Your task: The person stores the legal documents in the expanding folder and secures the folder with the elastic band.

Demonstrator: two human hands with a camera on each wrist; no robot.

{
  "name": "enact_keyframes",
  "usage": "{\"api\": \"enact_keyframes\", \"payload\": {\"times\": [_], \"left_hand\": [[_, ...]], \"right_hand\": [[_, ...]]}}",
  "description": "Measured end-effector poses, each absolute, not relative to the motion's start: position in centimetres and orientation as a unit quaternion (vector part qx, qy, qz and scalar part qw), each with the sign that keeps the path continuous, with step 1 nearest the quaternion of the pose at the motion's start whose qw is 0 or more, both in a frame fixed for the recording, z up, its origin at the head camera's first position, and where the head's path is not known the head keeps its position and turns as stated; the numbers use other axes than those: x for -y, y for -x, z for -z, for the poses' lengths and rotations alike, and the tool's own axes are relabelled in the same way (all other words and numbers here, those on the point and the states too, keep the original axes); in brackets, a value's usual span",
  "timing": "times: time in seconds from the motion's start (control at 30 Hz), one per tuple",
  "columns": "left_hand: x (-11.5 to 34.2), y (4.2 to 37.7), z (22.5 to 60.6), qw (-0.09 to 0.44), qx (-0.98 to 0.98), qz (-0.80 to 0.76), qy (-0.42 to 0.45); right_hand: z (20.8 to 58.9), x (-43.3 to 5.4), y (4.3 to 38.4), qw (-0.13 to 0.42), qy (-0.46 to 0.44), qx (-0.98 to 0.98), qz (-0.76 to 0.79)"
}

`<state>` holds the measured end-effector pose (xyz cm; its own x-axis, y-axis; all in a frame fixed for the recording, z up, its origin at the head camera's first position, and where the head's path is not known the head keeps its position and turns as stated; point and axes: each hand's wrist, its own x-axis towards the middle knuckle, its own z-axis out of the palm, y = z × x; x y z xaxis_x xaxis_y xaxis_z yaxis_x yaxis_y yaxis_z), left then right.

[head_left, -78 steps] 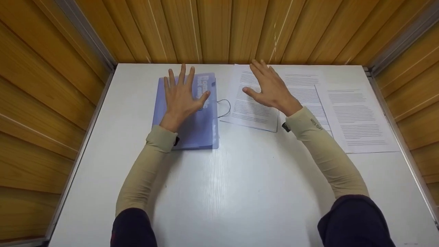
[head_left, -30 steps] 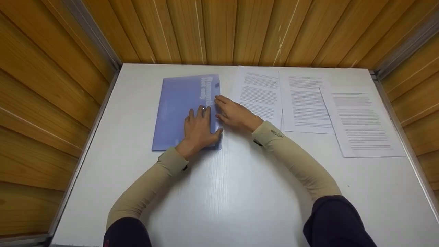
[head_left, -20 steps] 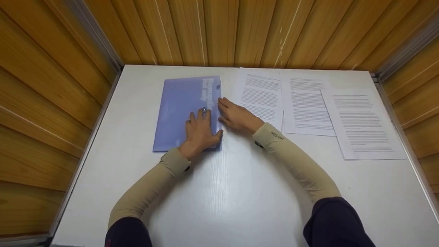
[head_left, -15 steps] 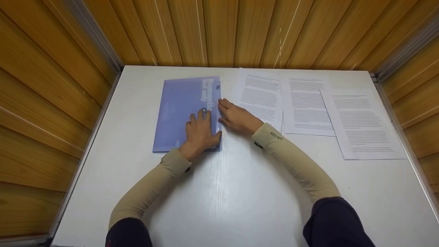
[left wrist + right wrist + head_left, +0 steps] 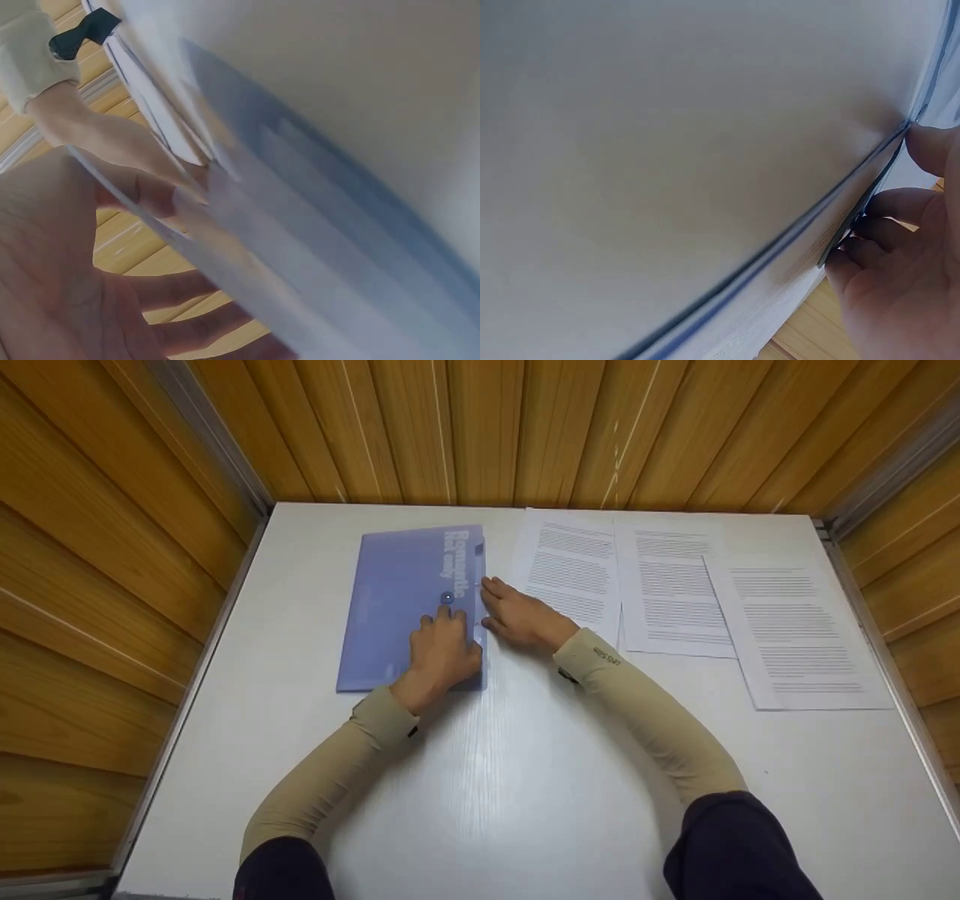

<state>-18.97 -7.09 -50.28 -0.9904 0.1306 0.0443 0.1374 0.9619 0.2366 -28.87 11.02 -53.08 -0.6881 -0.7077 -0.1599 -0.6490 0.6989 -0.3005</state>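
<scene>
A translucent blue document folder (image 5: 397, 577) lies on the table, with pale lettering and a round button (image 5: 447, 597) near its right side. My left hand (image 5: 442, 649) is over its lower right part, fingers bent just below the button. In the left wrist view, the thin edge of the translucent cover (image 5: 255, 292) passes between the thumb and fingers of that hand, which pinch it. My right hand (image 5: 525, 615) touches the folder's right edge with thumb and fingertips, as the right wrist view also shows. Whether it holds the folder's thin cord there I cannot tell.
Several printed sheets (image 5: 679, 585) lie partly overlapping to the right of the folder. The leftmost sheet (image 5: 574, 555) is partly covered by my right hand. Wooden panels (image 5: 480, 427) wall the white table (image 5: 480, 795) at the back and sides.
Both hands have come down from above the folder and the leftmost sheet to the folder's right side. Lately my left hand has drawn slightly down from the button, its thumb turning inward.
</scene>
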Motion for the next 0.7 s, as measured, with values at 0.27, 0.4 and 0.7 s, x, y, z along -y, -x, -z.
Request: {"api": "enact_keyframes", "payload": {"times": [0.27,0.4,0.7], "left_hand": [[7.3,18.5,47.7,-0.002,0.986,0.149,0.071],[7.6,18.3,46.3,-0.011,0.984,0.162,0.075],[8.7,18.2,44.5,-0.024,0.978,0.184,0.093]], "right_hand": [[53.2,-11.0,28.9,0.145,0.36,-0.915,0.114],[53.2,-10.9,28.9,0.142,0.357,-0.916,0.111],[52.8,-10.7,28.8,0.148,0.356,-0.916,0.11]]}}
